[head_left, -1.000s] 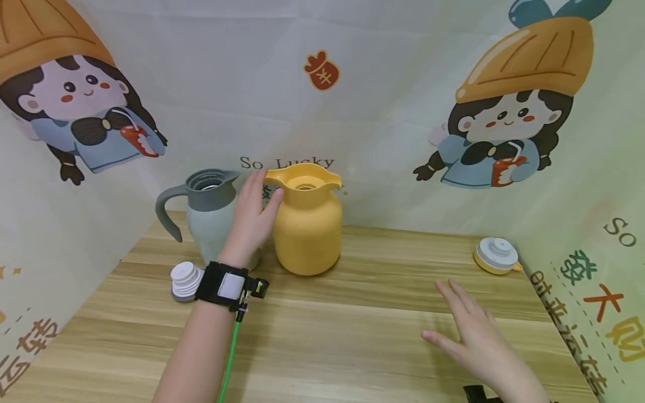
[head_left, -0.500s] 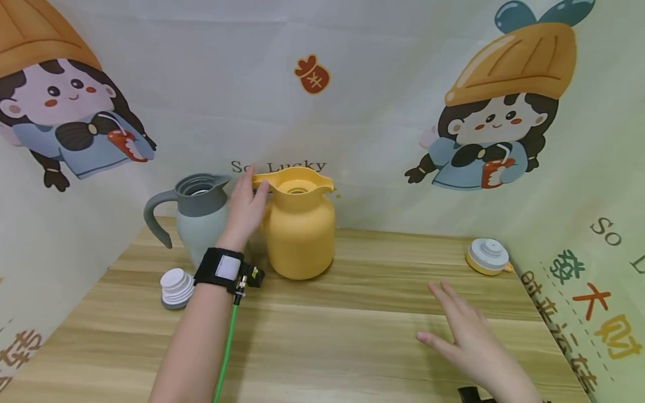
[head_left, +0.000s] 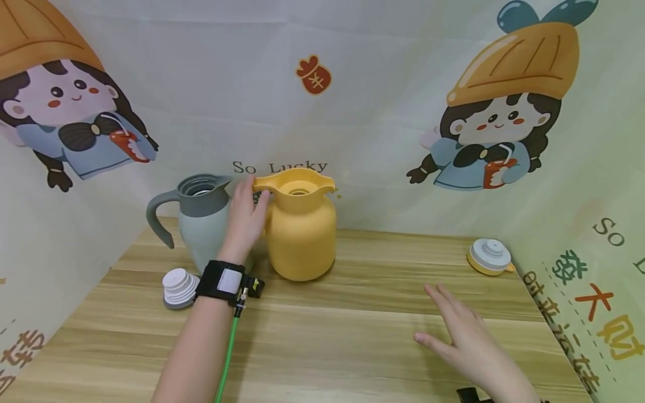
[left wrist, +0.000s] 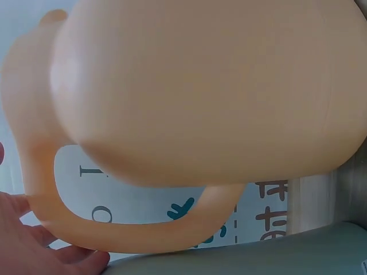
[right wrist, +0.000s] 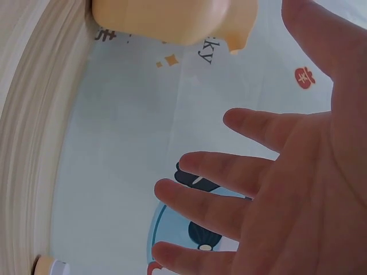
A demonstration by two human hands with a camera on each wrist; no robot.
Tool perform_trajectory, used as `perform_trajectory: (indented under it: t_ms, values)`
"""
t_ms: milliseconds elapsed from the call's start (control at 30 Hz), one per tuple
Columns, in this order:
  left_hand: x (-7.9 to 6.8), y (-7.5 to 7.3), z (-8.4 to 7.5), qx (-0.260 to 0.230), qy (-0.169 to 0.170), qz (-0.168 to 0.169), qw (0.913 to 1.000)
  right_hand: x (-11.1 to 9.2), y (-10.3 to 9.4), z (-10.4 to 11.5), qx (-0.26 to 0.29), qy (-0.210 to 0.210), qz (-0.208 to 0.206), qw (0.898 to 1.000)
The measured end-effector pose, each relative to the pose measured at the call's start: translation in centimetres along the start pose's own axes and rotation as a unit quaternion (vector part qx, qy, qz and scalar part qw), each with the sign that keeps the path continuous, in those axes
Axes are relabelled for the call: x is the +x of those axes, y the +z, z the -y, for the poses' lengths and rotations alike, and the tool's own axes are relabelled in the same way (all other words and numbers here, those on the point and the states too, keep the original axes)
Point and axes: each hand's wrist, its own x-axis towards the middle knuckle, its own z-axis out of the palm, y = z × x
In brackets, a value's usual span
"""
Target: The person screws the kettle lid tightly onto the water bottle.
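A yellow insulated jug (head_left: 302, 240) without its lid stands upright on the table. At its left side, my left hand (head_left: 244, 218) is beside the top of the handle (left wrist: 143, 236). In the left wrist view, the fingertips (left wrist: 94, 262) lie against or just outside the handle, not wrapped through it; exact contact cannot be told. A grey-green insulated jug (head_left: 201, 224), also lidless, stands behind the left hand and is partly hidden by it. My right hand (head_left: 466, 338) hovers at the lower right with its fingers spread, holding nothing.
A white stopper lid with a grey base (head_left: 178, 288) lies at the left, by the left wrist. Near the table's right edge sits a white and yellow lid (head_left: 490, 256). A printed cloth (head_left: 373, 140) walls the table (head_left: 353, 336) at the back and sides.
The left hand comes down slightly beside the yellow jug's handle. The right hand stays nearly still. Both jugs and lids keep their places, while the head view shifts a little.
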Motion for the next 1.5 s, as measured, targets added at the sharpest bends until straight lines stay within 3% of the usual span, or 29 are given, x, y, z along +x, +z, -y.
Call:
perform_trajectory:
  t_ms: [300,500,633,733,900,1067,1200,1367,1500]
  values:
    - [-1.7,-0.5,-0.7,-0.049,-0.007,-0.032,0.9982,0.2,-0.1,0.0,-0.002,-0.004,0.003,1.000]
    - [-2.7,-0.8,-0.7,-0.120,-0.028,-0.042,0.9915,0.3,-0.1,-0.1,-0.002,-0.001,0.009,1.000]
    - [-3.3,-0.5,-0.4,-0.201,-0.054,-0.062,0.9762,0.3,-0.1,-0.1,-0.004,0.000,0.011,1.000]
    - [-3.8,-0.4,-0.2,-0.253,-0.089,-0.053,0.9620,0.3,0.0,-0.1,-0.005,0.001,0.012,1.000]
    - [-4.7,-0.5,0.1,-0.327,-0.145,0.006,0.9340,0.2,0.2,-0.1,-0.002,-0.004,0.008,1.000]
    - [-5.4,-0.5,-0.2,-0.393,-0.163,0.068,0.9024,0.2,0.2,-0.1,0.003,-0.003,0.005,1.000]
    - [-5.7,-0.5,-0.7,-0.399,-0.171,0.080,0.8972,0.3,0.3,-0.1,0.008,-0.004,0.005,1.000]
    - [-5.8,-0.1,-1.1,-0.399,-0.186,0.062,0.8959,0.6,0.5,0.2,0.008,-0.014,-0.002,1.000]
    - [-6.0,0.7,-1.6,-0.417,-0.193,0.040,0.8874,1.0,1.0,0.6,0.019,-0.018,-0.014,1.000]
